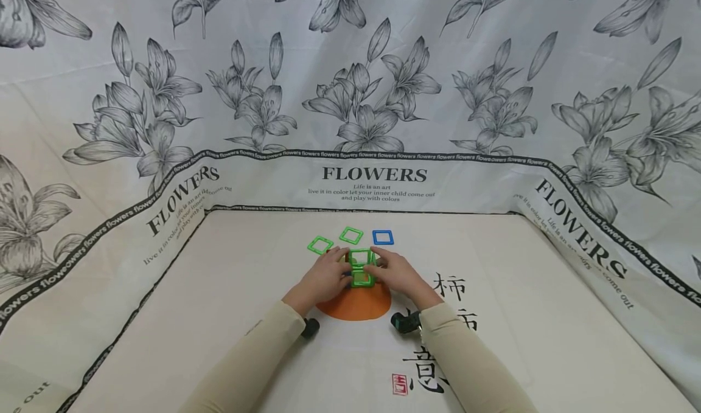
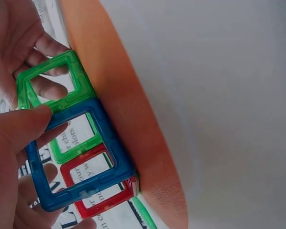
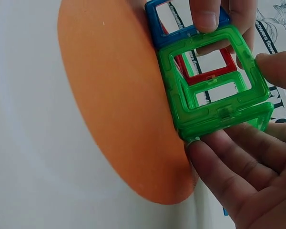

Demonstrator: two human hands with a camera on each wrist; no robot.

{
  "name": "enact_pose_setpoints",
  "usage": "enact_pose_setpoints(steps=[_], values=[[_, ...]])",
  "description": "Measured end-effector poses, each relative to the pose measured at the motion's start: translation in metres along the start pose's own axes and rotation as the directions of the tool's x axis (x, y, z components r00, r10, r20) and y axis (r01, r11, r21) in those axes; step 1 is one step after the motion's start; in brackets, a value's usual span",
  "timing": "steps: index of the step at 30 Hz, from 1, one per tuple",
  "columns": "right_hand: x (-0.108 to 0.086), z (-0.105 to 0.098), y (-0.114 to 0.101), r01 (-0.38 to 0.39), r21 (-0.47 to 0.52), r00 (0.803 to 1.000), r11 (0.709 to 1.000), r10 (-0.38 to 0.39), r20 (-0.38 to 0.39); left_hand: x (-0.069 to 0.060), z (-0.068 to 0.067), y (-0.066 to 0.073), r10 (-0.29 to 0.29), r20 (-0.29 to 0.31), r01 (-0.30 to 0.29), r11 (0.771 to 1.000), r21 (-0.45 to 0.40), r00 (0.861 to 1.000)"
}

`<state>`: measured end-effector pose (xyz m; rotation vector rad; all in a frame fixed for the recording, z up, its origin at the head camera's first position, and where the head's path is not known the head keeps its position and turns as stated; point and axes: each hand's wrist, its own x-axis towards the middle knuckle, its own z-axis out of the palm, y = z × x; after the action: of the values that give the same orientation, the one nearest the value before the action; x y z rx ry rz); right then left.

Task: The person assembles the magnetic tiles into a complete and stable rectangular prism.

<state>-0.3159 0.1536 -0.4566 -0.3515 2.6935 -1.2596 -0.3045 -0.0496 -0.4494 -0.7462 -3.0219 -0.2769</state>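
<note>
The left forearm [image 1: 249, 355] and right forearm [image 1: 476, 361] were stretched forward and slanted inward, the left hand [image 1: 324, 274] and right hand [image 1: 398, 272] close together, each gripping between thumb [image 3: 279, 71] and fingers [image 3: 219, 169].

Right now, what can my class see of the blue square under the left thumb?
The blue square is a hollow, translucent frame, seemingly plastic. It stands apparently upright over the orange patch, one side against a green square. A red square shows through its middle. The left hand rests its thumb on one edge.
</note>
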Motion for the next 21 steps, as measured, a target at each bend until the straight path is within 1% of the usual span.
enact_pose_setpoints(steps=[2,5,8,15,21], values=[[-0.001,0.0,-0.001,-0.002,0.023,1.0,1.0,0.002,0.001,0.0,0.001,0.0,0.004,-0.004,-0.004,1.0,0.013,1.0],[-0.002,-0.002,0.0,-0.001,0.088,1.0,0.996,0.0,0.014,0.0,0.002,0.0,0.009,-0.01,-0.008,0.999,0.038,1.0],[-0.001,-0.002,0.004,0.002,0.144,1.0,0.99,-0.007,0.031,0.0,0.001,0.0,0.011,-0.009,-0.011,0.999,0.043,1.0],[0.003,-0.002,0.007,-0.012,0.184,0.999,0.983,0.006,0.035,-0.003,-0.004,0.002,0.025,0.006,-0.026,0.999,0.034,1.0],[0.004,-0.001,0.009,-0.035,0.248,0.998,0.968,0.022,0.053,-0.003,-0.005,0.002,0.023,0.012,-0.023,0.999,0.03,1.0]])
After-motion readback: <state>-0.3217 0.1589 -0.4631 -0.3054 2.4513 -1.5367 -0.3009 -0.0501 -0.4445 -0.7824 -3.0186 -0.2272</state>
